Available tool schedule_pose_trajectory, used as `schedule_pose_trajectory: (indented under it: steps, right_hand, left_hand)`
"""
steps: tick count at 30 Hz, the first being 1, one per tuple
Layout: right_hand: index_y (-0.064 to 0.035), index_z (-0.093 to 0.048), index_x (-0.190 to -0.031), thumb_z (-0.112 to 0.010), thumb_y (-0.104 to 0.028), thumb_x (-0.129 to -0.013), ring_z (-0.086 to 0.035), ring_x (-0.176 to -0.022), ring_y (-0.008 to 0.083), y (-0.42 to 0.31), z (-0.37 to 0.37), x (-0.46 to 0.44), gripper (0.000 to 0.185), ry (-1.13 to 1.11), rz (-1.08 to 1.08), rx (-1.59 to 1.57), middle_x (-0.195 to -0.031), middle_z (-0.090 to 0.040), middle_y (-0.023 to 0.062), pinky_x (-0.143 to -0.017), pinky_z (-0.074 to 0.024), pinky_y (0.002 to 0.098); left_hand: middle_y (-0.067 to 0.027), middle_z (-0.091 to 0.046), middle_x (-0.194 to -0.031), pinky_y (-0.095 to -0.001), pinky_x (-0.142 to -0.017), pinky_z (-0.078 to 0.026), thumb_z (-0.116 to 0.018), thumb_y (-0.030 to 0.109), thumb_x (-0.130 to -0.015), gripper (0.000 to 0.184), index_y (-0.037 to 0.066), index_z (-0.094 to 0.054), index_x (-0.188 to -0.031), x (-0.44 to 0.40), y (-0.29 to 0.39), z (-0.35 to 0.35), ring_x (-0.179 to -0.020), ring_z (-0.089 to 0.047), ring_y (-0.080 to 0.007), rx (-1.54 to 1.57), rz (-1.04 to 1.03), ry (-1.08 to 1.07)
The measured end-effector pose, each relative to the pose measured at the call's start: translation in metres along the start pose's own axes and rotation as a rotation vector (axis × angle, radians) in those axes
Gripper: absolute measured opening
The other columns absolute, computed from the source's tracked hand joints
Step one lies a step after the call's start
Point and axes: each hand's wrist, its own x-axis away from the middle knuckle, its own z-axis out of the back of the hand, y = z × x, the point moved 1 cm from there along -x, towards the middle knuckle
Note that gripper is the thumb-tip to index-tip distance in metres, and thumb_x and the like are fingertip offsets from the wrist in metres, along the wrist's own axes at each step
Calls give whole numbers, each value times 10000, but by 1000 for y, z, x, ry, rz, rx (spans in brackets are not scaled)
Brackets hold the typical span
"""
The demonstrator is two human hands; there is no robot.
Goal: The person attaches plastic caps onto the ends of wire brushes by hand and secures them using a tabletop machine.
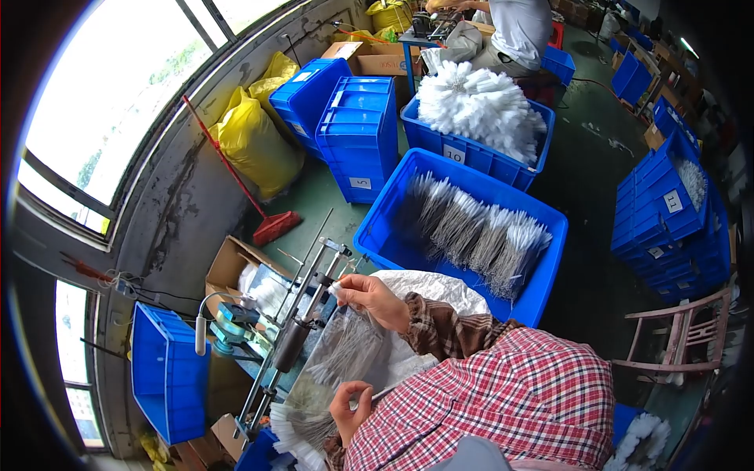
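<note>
My right hand point(375, 300), in a brown plaid cuff, pinches a small white bristly piece point(335, 290) beside the metal rods of a bench machine point(292, 345). My left hand point(350, 408) is lower, near my red checked clothing, with thumb and fingers curled together; anything between them is too small to make out. Between the hands and the machine, thin wire stems lie over a clear plastic sheet point(345, 345). White bristle heads point(292, 436) are bunched at the lower end of the stems, left of my left hand.
A blue bin point(373, 235) beyond my right arm holds bundled white-tipped wire brushes point(479, 231). Another bin point(503, 166) holds white bristle heads. Blue crates point(357, 141), yellow bags point(255, 149), a red broom point(276, 227) and a wooden chair point(683, 337) stand around. A person point(518, 31) sits behind.
</note>
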Motion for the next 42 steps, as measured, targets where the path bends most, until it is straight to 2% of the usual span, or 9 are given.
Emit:
schedule_pose_trajectory:
  steps: [4,7,10,23,26,32,34,37,42]
  right_hand:
    - [-12,-627,-1061,-625,-175,-955,-438,-667,18,1,1,0,194,-1,-19,-24,-847,-612,3,-604,-354,166]
    - [-11,-627,-1068,-630,-175,-952,-447,-674,20,-1,1,-1,200,-8,-19,-30,-850,-615,4,-611,-358,167]
    - [-10,-627,-1081,-634,-174,-950,-466,-685,24,0,3,-1,210,-3,-14,-27,-861,-623,8,-619,-365,171]
    - [-17,-628,-1114,-647,-181,-941,-472,-712,18,2,7,2,239,0,-32,-12,-861,-627,-8,-640,-361,167]
    - [-69,-635,-1011,-638,-206,-945,-398,-615,7,5,6,0,152,7,-2,0,-840,-625,-29,-545,-318,161]
    - [-68,-635,-1013,-644,-204,-940,-401,-614,7,4,6,1,154,7,-4,-16,-832,-618,-30,-539,-315,160]
    - [-67,-637,-1013,-645,-202,-939,-405,-617,7,4,6,1,154,4,-3,-14,-830,-617,-31,-543,-319,161]
    - [-39,-634,-1051,-638,-178,-944,-422,-649,15,5,7,2,175,-9,-25,-23,-846,-623,-19,-590,-340,164]
    - [-31,-640,-1052,-634,-175,-948,-424,-659,17,1,-2,1,178,-3,-25,26,-848,-627,-12,-602,-344,165]
  left_hand:
    - [-69,-628,-851,-276,-790,-473,-669,-44,-823,80,-16,-620,-880,2,5,1,-826,-595,-139,4,72,-47]
    - [-85,-646,-799,-279,-687,-480,-698,-25,-804,85,-12,-638,-863,0,1,-1,-717,-608,-149,-17,-3,-4]
    - [-82,-645,-796,-280,-680,-479,-697,-22,-809,80,-12,-638,-862,0,4,-3,-709,-606,-146,-25,-7,-9]
    - [-82,-646,-792,-281,-684,-486,-688,-14,-816,60,-8,-644,-857,-1,4,-8,-713,-617,-149,-26,6,-41]
    - [-86,-650,-793,-284,-686,-489,-687,-13,-818,57,-10,-644,-856,-1,4,-8,-718,-622,-152,-17,24,-39]
    - [-93,-655,-803,-291,-681,-490,-688,-10,-822,61,-17,-641,-860,-1,10,-9,-723,-620,-154,-8,37,-40]
    - [-93,-655,-808,-291,-679,-489,-689,-7,-824,61,-16,-642,-862,-1,9,-8,-723,-619,-154,-18,13,-46]
    - [-87,-632,-868,-292,-780,-474,-662,-36,-834,64,-21,-623,-882,0,7,-6,-827,-597,-155,6,87,-93]
    - [-85,-639,-847,-283,-745,-472,-663,-41,-829,67,-13,-627,-878,1,9,0,-789,-597,-150,9,21,-28]
